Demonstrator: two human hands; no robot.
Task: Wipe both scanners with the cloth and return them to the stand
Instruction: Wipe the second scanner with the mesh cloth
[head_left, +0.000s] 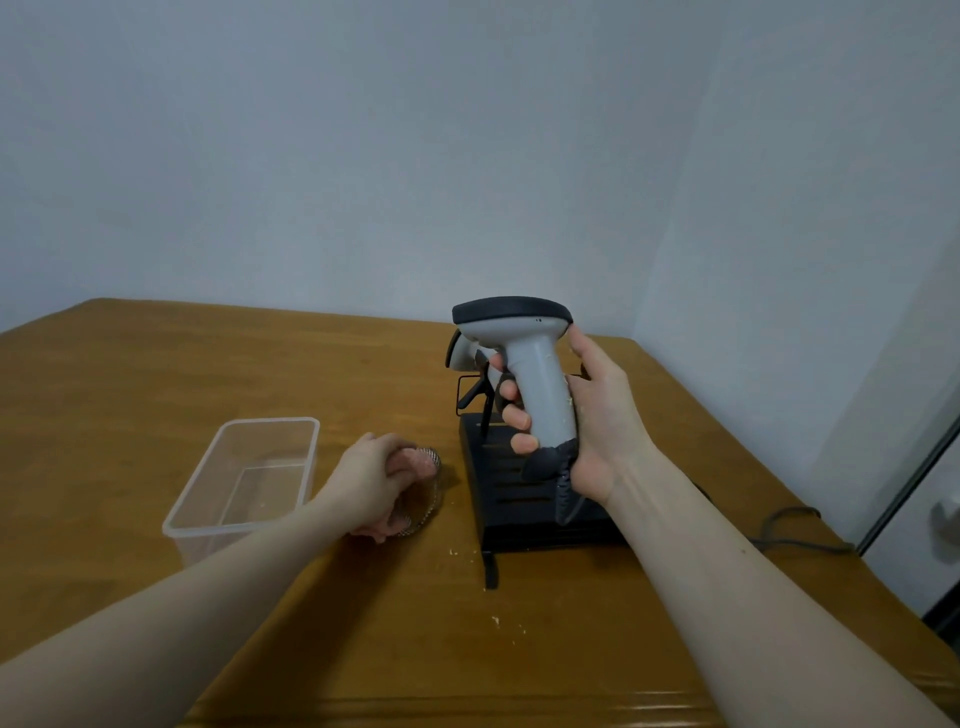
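My right hand (597, 421) grips the handle of a grey scanner (535, 374) with a black top, holding it upright above the black stand (519, 499). A second grey scanner (462, 353) sits on the stand behind it, mostly hidden. My left hand (371, 480) rests on the table left of the stand, its fingers curled round a pinkish cloth (423, 467) with a checked edge.
A clear plastic box (249, 483) stands on the wooden table (156, 374) left of my left hand. A grey cable (795, 530) trails off the stand to the right. Small crumbs lie in front of the stand. The table's right edge is close to the wall.
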